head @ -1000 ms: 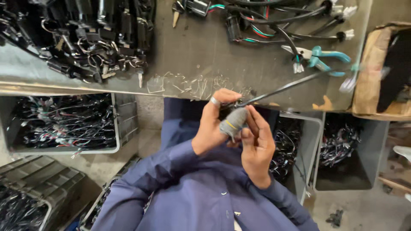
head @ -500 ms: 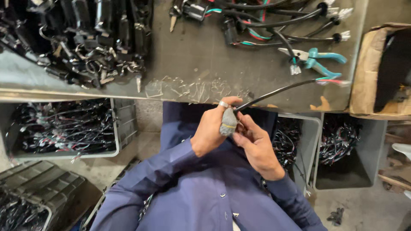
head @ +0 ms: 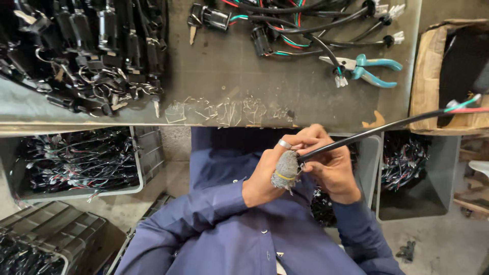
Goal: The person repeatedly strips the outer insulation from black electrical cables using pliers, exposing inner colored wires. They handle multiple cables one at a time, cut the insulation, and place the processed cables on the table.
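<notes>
Both hands meet in front of my chest, just below the workbench edge. My left hand (head: 270, 168), with a ring on one finger, grips a grey cloth-covered lump (head: 286, 169) bound with a yellow band. My right hand (head: 333, 170) pinches a long black sheathed cable (head: 377, 133) where it enters that lump. The cable runs up and to the right, ending in loose red and green wire tips (head: 466, 106).
On the grey workbench (head: 229, 86) lie teal-handled pliers (head: 364, 69), a heap of black key switches (head: 86, 56) at left, and wired switches (head: 285, 30) at the top. Grey bins of black wire (head: 76, 163) stand below. A cardboard box (head: 448, 76) sits at right.
The cable has swung a little lower and further right, its coloured tips now beside the cardboard box. Both hands shifted slightly right and stayed closed on the cloth lump and cable.
</notes>
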